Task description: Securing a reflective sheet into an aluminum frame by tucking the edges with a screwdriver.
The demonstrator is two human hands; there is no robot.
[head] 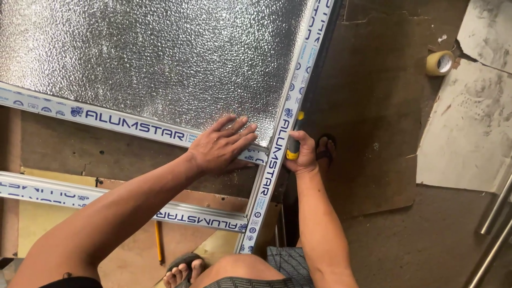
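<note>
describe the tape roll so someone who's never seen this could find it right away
Start at the big textured silver panel in its aluminium frame and go right, across the brown board on the floor, to the board's upper right edge. There lies the small yellowish roll of tape, flat on the floor by a pale grey slab. It is the only round, ring-shaped thing there, far from both hands.

A brown hardboard sheet (373, 106) covers the floor. A roll of yellow tape (439, 63) lies on it. A pencil (158, 241) lies on boards nearby.
</note>
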